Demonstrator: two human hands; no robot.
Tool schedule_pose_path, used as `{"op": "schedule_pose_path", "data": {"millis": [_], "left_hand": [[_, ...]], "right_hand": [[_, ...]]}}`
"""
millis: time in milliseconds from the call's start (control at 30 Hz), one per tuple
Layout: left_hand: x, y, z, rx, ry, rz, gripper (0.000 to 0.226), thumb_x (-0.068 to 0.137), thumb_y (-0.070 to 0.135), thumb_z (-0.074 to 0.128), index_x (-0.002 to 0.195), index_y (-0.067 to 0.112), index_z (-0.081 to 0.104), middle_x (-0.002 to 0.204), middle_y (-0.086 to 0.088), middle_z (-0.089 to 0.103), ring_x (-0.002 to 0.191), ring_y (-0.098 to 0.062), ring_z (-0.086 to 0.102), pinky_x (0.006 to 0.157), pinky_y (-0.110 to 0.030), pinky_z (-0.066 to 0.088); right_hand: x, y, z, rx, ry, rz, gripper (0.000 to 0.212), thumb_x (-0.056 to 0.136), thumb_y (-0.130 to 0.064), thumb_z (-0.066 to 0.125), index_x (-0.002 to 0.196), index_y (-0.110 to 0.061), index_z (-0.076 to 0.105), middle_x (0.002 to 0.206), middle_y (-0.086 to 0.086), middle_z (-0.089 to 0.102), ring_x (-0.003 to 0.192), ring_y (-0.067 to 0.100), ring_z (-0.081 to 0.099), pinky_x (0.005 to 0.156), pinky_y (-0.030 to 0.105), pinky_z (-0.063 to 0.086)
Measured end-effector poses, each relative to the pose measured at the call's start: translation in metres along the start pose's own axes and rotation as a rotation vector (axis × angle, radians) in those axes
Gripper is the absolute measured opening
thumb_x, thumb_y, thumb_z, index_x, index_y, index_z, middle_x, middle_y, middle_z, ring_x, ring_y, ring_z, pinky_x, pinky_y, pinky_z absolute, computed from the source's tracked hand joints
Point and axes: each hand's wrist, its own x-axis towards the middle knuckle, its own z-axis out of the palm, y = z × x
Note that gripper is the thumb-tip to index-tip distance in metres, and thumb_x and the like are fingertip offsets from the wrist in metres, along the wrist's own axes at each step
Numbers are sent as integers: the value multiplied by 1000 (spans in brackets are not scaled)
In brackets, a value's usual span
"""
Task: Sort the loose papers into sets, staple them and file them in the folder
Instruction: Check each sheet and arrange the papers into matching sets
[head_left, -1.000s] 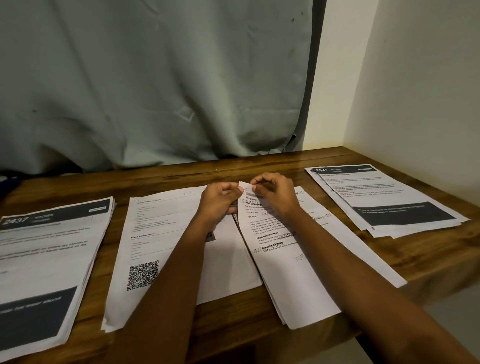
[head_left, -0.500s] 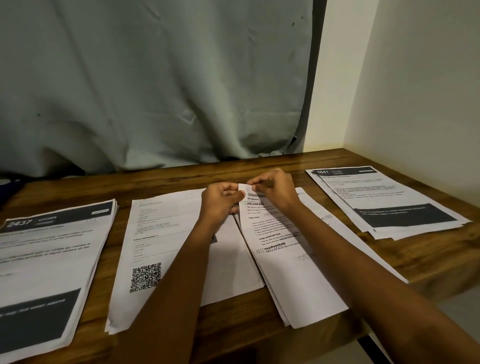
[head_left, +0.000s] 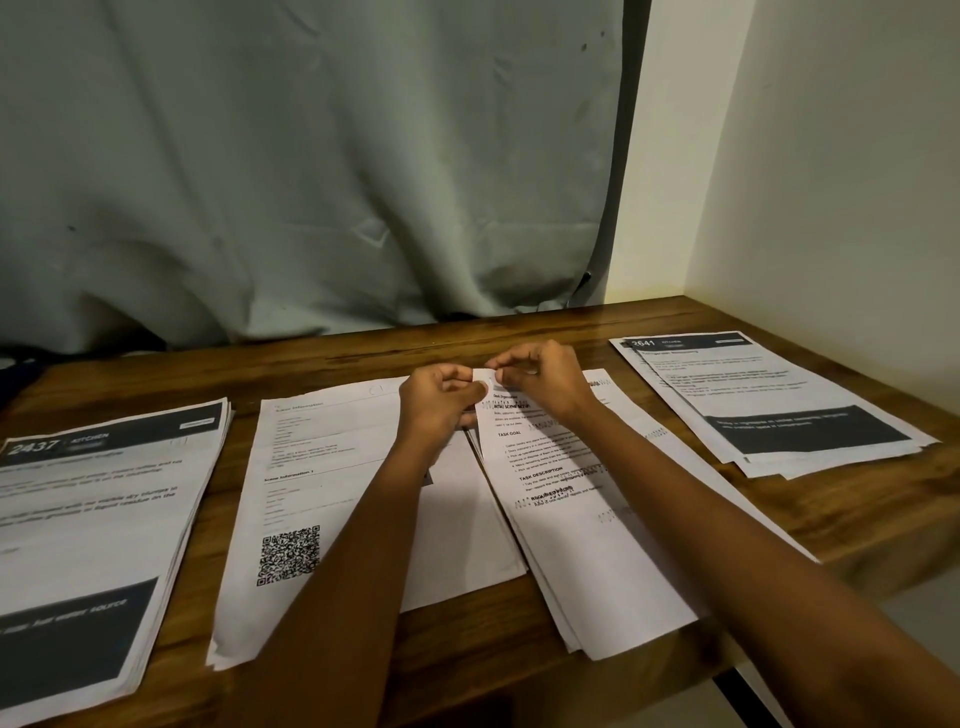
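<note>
**Two hands on the top corner of one paper set**

Near the middle of the wooden table (head_left: 467, 670), slightly to the right: a set of printed sheets (head_left: 587, 551) with the headings "TASK GOAL" and "TASK DESCRIPTION", lying flat and fanned a little along the lower edge. Pinching its top left corner from the left side: the left hand (head_left: 441, 402), thumb and forefinger clamped together on the paper, the other fingers curled in below. Holding the same corner from the right side: the right hand (head_left: 545, 384), fingertips closed on the paper edge, knuckles raised. Between the two hands, only a small piece of the white corner visible. Touching this set along its left side: a QR-code pile (head_left: 322, 493), partly under the left forearm. Further left, apart from that pile: a thick stack (head_left: 88, 519) headed "2437 KITCHEN". At the far right, close to the wall (head_left: 831, 182): a fanned stack (head_left: 769, 400) headed "2641". Behind the table: a grey-green curtain (head_left: 311, 182), hanging down to the table's back edge.
</note>
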Motion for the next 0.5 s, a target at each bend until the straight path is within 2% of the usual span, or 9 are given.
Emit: {"op": "schedule_pose_path", "data": {"millis": [167, 267, 400, 500], "left_hand": [[0, -2, -2, -31, -36, 2, 15, 85, 7, 69, 100, 8, 65, 95, -12, 72, 83, -25, 73, 75, -49, 59], [0, -1, -2, -40, -46, 21, 20, 86, 7, 68, 106, 12, 65, 98, -12, 72, 85, -25, 72, 73, -46, 59], [-2, 0, -3, -12, -45, 71, 15, 90, 15, 63, 104, 10, 66, 95, -12, 72, 81, -25, 72, 60, -32, 57], [-3, 0, -4, -8, -46, 90, 13, 93, 15, 60, 102, 10, 67, 92, -11, 73, 78, -23, 72, 58, -30, 56]], "right_hand": [[-2, 4, 6, 42, 13, 37, 10, 83, -9, 70, 92, -13, 72, 90, -3, 71, 83, 8, 67, 73, 21, 55], [-4, 5, 8, 56, 28, 45, 10, 83, -8, 71, 91, -13, 72, 87, -5, 70, 80, 7, 67, 70, 16, 52], [-7, 7, 10, 90, 47, 44, 10, 83, -9, 71, 92, -13, 72, 88, -6, 70, 80, 3, 65, 67, 7, 48], [-9, 8, 10, 106, 57, 31, 10, 83, -10, 71, 92, -13, 73, 88, -7, 71, 82, 3, 65, 69, 8, 48]]}}
